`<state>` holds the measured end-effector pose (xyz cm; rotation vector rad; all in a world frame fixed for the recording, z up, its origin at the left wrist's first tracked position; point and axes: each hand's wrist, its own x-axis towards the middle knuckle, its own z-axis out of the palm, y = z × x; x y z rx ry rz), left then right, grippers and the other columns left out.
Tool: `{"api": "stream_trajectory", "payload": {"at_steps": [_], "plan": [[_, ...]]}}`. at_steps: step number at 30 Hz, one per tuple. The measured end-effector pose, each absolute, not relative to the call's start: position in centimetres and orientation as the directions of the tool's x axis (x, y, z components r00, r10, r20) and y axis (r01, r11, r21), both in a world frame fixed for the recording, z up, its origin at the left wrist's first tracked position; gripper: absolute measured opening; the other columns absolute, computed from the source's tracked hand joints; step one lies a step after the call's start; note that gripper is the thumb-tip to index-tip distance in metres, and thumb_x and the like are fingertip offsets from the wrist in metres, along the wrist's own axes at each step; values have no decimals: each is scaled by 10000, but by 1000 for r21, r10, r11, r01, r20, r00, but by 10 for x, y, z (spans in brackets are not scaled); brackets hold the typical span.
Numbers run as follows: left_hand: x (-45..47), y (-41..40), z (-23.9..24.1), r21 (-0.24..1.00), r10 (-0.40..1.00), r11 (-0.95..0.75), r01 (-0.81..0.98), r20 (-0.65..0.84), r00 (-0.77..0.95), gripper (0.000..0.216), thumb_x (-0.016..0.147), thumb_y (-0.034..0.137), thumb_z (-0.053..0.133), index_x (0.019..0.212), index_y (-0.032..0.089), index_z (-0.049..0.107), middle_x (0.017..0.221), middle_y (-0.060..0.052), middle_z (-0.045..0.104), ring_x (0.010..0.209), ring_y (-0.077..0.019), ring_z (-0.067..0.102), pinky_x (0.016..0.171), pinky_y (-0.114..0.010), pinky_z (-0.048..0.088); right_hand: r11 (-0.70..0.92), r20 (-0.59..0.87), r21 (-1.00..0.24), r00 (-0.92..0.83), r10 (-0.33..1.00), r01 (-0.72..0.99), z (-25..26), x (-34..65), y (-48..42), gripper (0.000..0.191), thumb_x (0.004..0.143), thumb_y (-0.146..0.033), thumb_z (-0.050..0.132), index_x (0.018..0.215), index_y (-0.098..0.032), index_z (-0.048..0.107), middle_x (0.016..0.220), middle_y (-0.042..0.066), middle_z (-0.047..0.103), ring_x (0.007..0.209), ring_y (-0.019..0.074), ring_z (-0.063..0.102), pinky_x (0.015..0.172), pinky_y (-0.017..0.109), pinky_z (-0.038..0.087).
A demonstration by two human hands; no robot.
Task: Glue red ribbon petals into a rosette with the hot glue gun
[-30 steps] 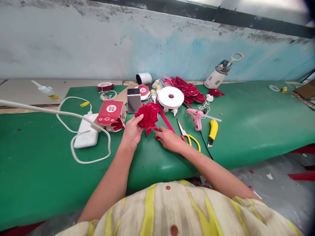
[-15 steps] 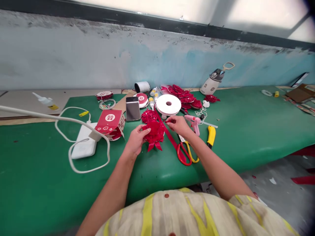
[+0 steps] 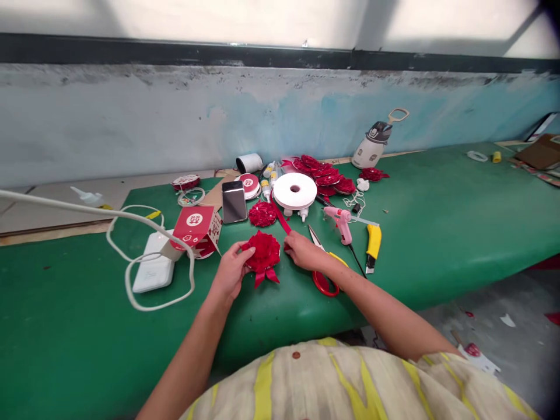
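Observation:
My left hand (image 3: 231, 268) grips a red fabric flower (image 3: 263, 251) by its left edge, thumb on the petals. Two short ribbon tails hang from the flower's lower side. My right hand (image 3: 301, 251) has its fingers closed at the near end of a red ribbon (image 3: 282, 219), just right of the flower. That ribbon runs back toward a white spool (image 3: 295, 191). Under my right wrist lie scissors (image 3: 324, 284) with red and yellow handles, partly covered. Another red flower (image 3: 262, 214) rests just beyond the held one.
To the right lie a pink glue gun (image 3: 341, 221) and a yellow utility knife (image 3: 373, 245). A phone (image 3: 234, 201), a red box (image 3: 195, 224) and a white power bank (image 3: 153, 271) with a looping cable are at left. Behind are piled red flowers (image 3: 321, 172) and a bottle (image 3: 370, 149).
My right hand has come nearer and slightly left, and the ribbon that lay across toward the scissors now ends at it. The flower in my left hand has shifted slightly left and nearer.

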<state>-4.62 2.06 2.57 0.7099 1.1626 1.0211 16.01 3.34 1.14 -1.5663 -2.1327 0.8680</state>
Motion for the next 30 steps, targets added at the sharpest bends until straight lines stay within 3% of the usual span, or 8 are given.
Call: {"api": "stream_trajectory", "payload": {"at_steps": [4, 7, 10, 15, 21, 30], "plan": [[-35, 7, 13, 917, 921, 387, -100, -378, 98, 461, 676, 279, 735, 1072, 174, 525, 698, -19, 704, 549, -155, 640, 539, -253, 509, 59, -56, -797, -171, 984, 601, 17, 171, 40, 61, 871, -167, 514, 840, -153, 564, 674, 5, 607, 582, 143, 591, 592, 261, 470], [-28, 5, 7, 947, 940, 314, 60, -319, 119, 444, 684, 294, 728, 1085, 188, 570, 644, -4, 679, 482, -149, 574, 488, -240, 438, -8, -58, -875, -87, 994, 484, 23, 175, 41, 74, 871, -203, 507, 827, -162, 550, 545, -37, 563, 500, 134, 575, 529, 248, 470], [-30, 8, 4, 949, 971, 158, 272, -200, 134, 417, 694, 304, 720, 1093, 222, 632, 655, 1, 661, 531, -169, 566, 532, -254, 409, -39, -66, -917, -53, 996, 397, 25, 174, 43, 71, 849, -190, 538, 784, -167, 552, 525, -41, 561, 479, 123, 566, 503, 236, 468], [-36, 9, 4, 805, 962, -107, 584, -64, 265, 338, 747, 300, 653, 1072, 213, 682, 806, -48, 661, 653, -198, 569, 671, -302, 419, -94, -136, -922, -88, 987, 377, 17, 163, 56, 91, 900, -215, 575, 877, -131, 601, 655, -29, 604, 514, 92, 567, 516, 227, 491], [-37, 4, 7, 773, 976, -123, 622, -20, 218, 311, 751, 292, 643, 1044, 200, 691, 813, -52, 591, 658, -199, 537, 741, -335, 417, -125, -227, -867, -159, 961, 483, 9, 147, 79, 272, 936, -315, 571, 1145, -142, 587, 1096, 70, 629, 899, 177, 641, 763, 362, 558], [-43, 5, 3, 930, 982, 44, 365, -107, 153, 174, 683, 263, 705, 848, 208, 717, 751, -45, 644, 630, -189, 568, 672, -315, 449, -58, -207, -809, -191, 959, 584, 3, 124, 89, 305, 934, -315, 572, 1194, -156, 570, 1187, 86, 599, 997, 209, 620, 838, 411, 538]]}}
